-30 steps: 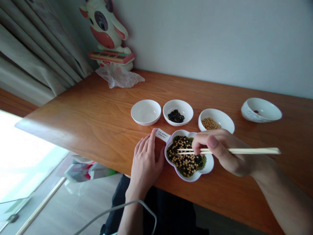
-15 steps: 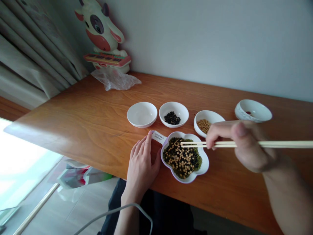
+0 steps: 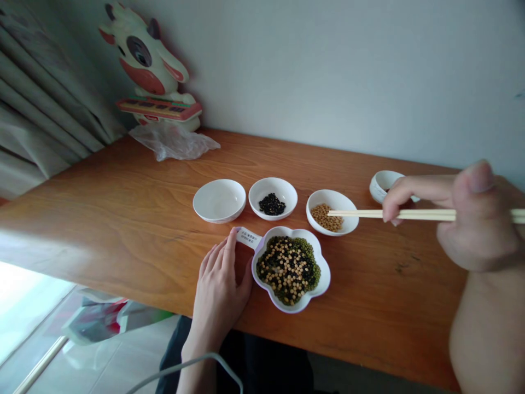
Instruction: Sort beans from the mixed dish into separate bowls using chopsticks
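Observation:
My right hand point(image 3: 463, 213) grips a pair of wooden chopsticks point(image 3: 426, 214), held level. Their tips are over the soybeans point(image 3: 326, 217) in a small white bowl point(image 3: 348, 223); whether a bean is between them I cannot tell. My left hand point(image 3: 223, 282) lies on the table with fingers stretched out, the index fingertip touching the handle point(image 3: 248, 237) of a flower-shaped white dish with a purple rim point(image 3: 324, 279). Mixed black beans, green beans and soybeans point(image 3: 287, 268) fill much of that dish.
Left of the soybean bowl stand a bowl with black beans point(image 3: 272, 204) and a bare white bowl point(image 3: 219, 201). A textured bowl point(image 3: 379, 186) is partly behind my right hand. A cow toy keyboard point(image 3: 159, 106) and crumpled plastic bag point(image 3: 176, 142) sit at the back left.
My right hand has carried the chopsticks from over the flower-shaped dish to the soybean bowl, away and to the right. My left hand keeps its place by the handle. The view has shifted slightly.

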The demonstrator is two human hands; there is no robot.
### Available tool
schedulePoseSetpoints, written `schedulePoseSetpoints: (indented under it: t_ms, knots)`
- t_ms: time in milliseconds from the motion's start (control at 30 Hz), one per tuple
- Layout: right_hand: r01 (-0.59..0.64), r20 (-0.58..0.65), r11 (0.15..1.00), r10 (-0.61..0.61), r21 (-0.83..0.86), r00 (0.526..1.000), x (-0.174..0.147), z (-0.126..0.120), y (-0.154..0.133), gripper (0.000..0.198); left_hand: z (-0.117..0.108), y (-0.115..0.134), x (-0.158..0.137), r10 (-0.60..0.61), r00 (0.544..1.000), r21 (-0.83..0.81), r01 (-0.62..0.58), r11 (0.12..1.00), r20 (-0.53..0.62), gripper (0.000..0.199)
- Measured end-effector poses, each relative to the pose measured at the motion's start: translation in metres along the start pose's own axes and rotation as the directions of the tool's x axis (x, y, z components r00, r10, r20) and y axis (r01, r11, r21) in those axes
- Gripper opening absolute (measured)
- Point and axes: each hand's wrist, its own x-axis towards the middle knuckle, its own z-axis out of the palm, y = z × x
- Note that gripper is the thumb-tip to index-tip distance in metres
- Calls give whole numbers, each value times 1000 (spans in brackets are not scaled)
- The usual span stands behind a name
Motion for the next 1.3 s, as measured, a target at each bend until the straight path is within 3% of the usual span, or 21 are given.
schedulePoseSetpoints:
  t_ms: [100,167,333,600,900,1167,1300]
  knots:
    - [30,194,979,-70,203,978,0,17,-14,76,0,0,0,-2,1000,3,2,1000,-6,79]
    - [12,356,964,-110,266,928,1,32,-23,72,0,1,0,-5,1000,2,5,1000,-10,79]
    - [84,505,941,-249,326,827,4,68,-30,64,-2,4,1,-12,1000,-3,12,1000,1,79]
    - [124,547,934,-301,336,781,10,86,-24,65,-4,5,1,-14,1000,-36,14,999,0,81]
    - [148,515,908,-349,391,783,8,96,-11,56,-5,6,2,-15,1000,-25,15,1000,1,80]
    - [111,479,912,-307,395,822,6,97,-14,60,-4,5,1,-15,1000,-29,15,999,-3,82]
    - [96,460,915,-286,391,841,7,84,-16,64,-4,5,1,-20,1000,-22,20,1000,6,80]
